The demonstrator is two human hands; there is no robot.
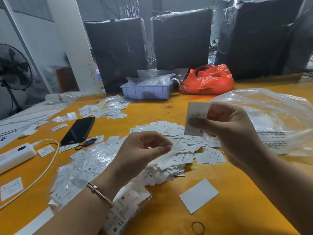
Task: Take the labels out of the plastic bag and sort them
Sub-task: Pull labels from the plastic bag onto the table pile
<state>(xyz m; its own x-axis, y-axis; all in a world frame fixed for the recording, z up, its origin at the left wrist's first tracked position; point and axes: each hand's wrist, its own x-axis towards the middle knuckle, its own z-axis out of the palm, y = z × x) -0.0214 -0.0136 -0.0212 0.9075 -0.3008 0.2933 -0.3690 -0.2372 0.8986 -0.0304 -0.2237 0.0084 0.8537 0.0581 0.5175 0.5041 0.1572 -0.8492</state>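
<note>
Head view: right hand [233, 131] pinches upright label [196, 118], "S" end down; left hand [144, 150] curled, holding nothing

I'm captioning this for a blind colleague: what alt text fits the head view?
A person's right hand pinches a stack of labels marked S above a loose heap of labels on a yellow table. The left hand hovers with its fingers curled; a clear plastic bag lies at right.
</note>
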